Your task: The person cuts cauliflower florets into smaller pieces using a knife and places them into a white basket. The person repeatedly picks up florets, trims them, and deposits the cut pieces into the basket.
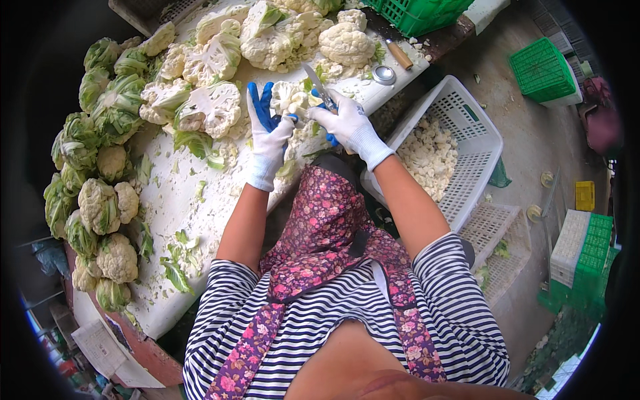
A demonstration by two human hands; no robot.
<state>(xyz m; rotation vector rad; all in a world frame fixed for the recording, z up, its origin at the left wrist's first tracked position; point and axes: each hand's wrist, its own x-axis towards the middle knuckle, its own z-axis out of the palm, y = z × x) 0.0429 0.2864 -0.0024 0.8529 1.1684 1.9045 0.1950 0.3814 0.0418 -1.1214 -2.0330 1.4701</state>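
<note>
My left hand [267,127], in a white glove with blue coating, has its fingers spread beside a cut cauliflower piece [290,97]. Its thumb lies along the lower side of the piece; whether it grips it I cannot tell. My right hand [342,117], gloved alike, is closed around a knife [320,87], its blade slanting up and left past the piece. Halved cauliflowers [210,109] with pale cut faces lie left of my hands. A whole trimmed cauliflower head [346,44] sits farther back on the white tabletop [172,200].
Leafy cauliflower heads [117,102] line the table's left edge. Near the right edge lie a wooden handle [399,54] and a round metal object [384,74]. A white crate [472,145] below right holds florets [427,157]. A green crate [420,15] stands behind.
</note>
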